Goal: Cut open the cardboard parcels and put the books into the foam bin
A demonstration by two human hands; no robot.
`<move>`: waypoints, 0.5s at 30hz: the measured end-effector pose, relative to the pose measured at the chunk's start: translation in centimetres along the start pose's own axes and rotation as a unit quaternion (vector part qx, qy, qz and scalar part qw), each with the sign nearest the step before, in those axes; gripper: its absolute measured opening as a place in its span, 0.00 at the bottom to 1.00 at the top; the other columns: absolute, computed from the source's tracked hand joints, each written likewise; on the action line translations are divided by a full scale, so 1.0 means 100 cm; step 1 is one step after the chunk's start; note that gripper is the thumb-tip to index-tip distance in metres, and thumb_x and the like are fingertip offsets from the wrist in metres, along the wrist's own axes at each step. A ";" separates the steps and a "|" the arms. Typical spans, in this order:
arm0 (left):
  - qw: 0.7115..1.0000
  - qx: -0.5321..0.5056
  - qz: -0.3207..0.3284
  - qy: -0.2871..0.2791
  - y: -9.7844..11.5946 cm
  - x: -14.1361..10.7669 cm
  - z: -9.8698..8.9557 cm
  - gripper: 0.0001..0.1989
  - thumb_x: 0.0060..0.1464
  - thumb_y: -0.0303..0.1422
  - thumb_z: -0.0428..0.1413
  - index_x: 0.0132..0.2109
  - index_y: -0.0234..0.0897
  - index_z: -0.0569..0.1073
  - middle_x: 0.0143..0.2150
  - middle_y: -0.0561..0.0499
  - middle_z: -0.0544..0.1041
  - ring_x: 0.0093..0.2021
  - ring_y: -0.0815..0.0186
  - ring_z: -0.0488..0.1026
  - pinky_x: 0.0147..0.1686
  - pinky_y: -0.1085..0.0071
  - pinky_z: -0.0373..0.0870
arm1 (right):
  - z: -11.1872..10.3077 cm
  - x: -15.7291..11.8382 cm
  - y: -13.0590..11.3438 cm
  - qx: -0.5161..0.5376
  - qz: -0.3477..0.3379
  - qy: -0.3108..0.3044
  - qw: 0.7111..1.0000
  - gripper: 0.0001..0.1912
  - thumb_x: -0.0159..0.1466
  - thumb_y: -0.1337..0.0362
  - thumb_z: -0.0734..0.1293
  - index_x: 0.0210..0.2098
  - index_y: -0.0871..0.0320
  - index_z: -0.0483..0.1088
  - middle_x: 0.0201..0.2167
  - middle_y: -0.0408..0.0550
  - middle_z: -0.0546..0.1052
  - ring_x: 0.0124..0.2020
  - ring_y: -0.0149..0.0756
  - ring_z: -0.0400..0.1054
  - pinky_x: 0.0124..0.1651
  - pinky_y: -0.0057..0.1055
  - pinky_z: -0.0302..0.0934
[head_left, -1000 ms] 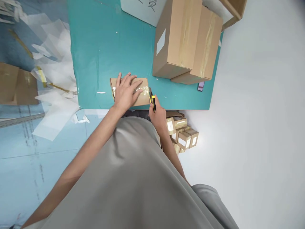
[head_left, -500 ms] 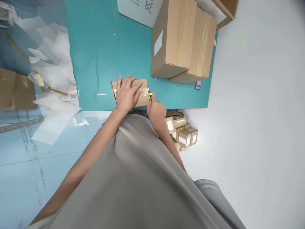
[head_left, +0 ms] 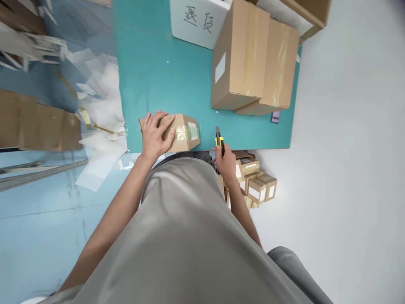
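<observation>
A small taped cardboard box is at the near edge of the teal tabletop, its labelled right end showing. My left hand lies over the left part of it, fingers spread across the top and thumb toward the near side, gripping it. To the right of the box, and apart from it, my right hand is closed around a yellow and black utility knife. The knife's blade is out and points away from me. My left palm hides part of the box's left end.
Two large taped cartons stand at the back right of the teal table, by a white bin with handwriting. A phone-like object lies beside them. Small boxes are piled below right; paper sheets litter the left.
The knife has come away from the box's right end, moving right with my right hand. The box has turned so its labelled end shows; my left hand stays on it.
</observation>
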State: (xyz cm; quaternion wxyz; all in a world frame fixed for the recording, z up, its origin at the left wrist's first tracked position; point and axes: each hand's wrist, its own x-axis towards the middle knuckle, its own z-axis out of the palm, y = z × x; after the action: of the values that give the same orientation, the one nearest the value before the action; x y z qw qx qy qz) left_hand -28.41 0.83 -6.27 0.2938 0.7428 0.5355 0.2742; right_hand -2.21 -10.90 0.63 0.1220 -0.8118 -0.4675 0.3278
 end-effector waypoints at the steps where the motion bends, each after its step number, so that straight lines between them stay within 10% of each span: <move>1: 1.000 0.009 -0.013 0.012 -0.010 -0.006 -0.010 0.29 0.68 0.50 0.52 0.73 0.61 0.68 0.73 0.47 0.69 0.76 0.45 0.61 0.76 0.39 0.49 | 0.010 0.018 0.009 0.068 0.006 -0.013 0.998 0.23 0.79 0.54 0.53 0.61 0.60 0.70 0.51 0.59 0.85 0.35 0.40 0.82 0.41 0.34 0.74; 9: 0.987 0.044 -0.121 0.101 -0.042 -0.051 -0.059 0.29 0.72 0.54 0.45 0.71 0.52 0.72 0.69 0.40 0.68 0.70 0.48 0.66 0.67 0.46 0.67 | 0.103 0.105 0.002 0.305 0.026 -0.122 0.944 0.19 0.76 0.57 0.59 0.58 0.62 0.70 0.51 0.60 0.83 0.41 0.34 0.79 0.41 0.30 0.76; 15: 0.983 -0.057 -0.158 0.073 -0.035 -0.059 -0.040 0.46 0.59 0.61 0.61 0.76 0.44 0.65 0.63 0.40 0.70 0.57 0.53 0.76 0.55 0.54 0.78 | 0.076 0.087 0.004 0.269 -0.029 -0.042 0.962 0.25 0.73 0.43 0.62 0.53 0.58 0.75 0.46 0.52 0.82 0.39 0.38 0.77 0.38 0.34 0.78</move>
State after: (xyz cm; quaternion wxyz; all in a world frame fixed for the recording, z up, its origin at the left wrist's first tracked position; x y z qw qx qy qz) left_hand -35.14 -3.32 -6.68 0.3360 0.6089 0.6494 0.3078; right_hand -3.79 -4.62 -8.95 0.3254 -0.7209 -0.3899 0.4715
